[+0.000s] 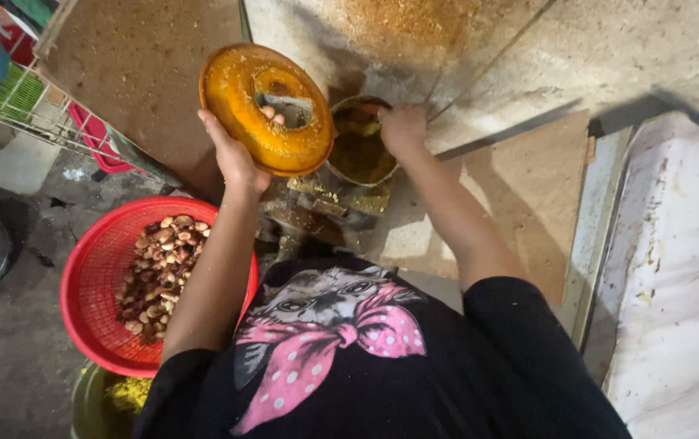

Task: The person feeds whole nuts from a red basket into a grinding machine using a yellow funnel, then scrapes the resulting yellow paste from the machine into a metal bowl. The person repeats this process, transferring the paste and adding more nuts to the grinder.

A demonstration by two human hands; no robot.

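While the right hand [402,128] is reaching into the metal bowl [359,146], grip unclear, the left hand [236,158] is clutching the stiff, greasy-looking orange ring lid [264,110] by its rim.

A small food-grinding workshop: a metal grinder pot [359,150] caked with yellow paste, powder-dusted boards [134,65], and a red basket [93,280] of nuts.

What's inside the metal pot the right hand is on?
The metal pot holds a yellow-brown ground mass, filling much of it. The right hand covers its far rim, and the orange ring lid in the left hand hides its left edge.
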